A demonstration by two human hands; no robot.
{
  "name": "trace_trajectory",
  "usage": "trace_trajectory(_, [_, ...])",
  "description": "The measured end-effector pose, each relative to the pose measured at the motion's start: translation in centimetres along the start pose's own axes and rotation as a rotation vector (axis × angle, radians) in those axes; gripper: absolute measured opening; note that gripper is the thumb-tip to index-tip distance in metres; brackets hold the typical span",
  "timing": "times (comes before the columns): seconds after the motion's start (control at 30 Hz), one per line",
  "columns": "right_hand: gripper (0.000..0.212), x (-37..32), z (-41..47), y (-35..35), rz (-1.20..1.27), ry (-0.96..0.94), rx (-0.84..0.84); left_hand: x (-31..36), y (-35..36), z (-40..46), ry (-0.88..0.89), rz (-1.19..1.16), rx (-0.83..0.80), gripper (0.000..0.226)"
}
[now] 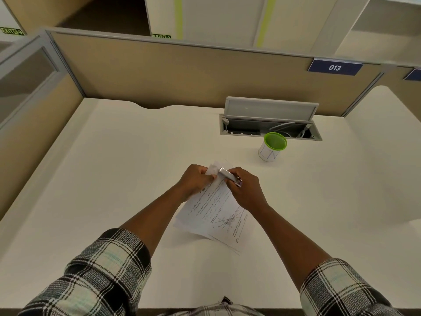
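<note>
Both hands busy. Left fingers [208, 177] pinch the papers' [216, 210] corner; right fingers [237, 173] grip the stapler [227, 174], nosed onto that corner.

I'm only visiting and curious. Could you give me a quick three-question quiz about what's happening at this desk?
1. True or false: the left hand grips the papers while the right hand holds a silver tool at their top corner.
2. The rim of the cup on the desk is: A red, B green, C blue.
3. Fill in: the blue sign on the partition reads ___.
Key: 1 true; 2 B; 3 013.
</note>
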State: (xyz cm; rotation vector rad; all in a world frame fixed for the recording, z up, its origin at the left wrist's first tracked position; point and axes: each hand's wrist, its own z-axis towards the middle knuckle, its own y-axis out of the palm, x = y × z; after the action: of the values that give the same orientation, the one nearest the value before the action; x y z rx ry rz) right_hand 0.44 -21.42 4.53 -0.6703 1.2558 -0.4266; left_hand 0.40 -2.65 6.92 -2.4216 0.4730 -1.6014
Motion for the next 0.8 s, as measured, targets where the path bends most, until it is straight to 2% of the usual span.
trace_trajectory(0.33, [0.014, 0.44, -0.35, -0.3, -0.051, 0.003, -0.032, 0.29, -0.15, 0.14, -0.019, -0.044, 0.036, 0.019])
trace_trajectory(0.8, [0.012, 0.36, -0.06, 0.15, -0.065, -0.022, -0.038, 0.16, 0.21, 0.46, -0.001, 0.007, 0.034, 0.025])
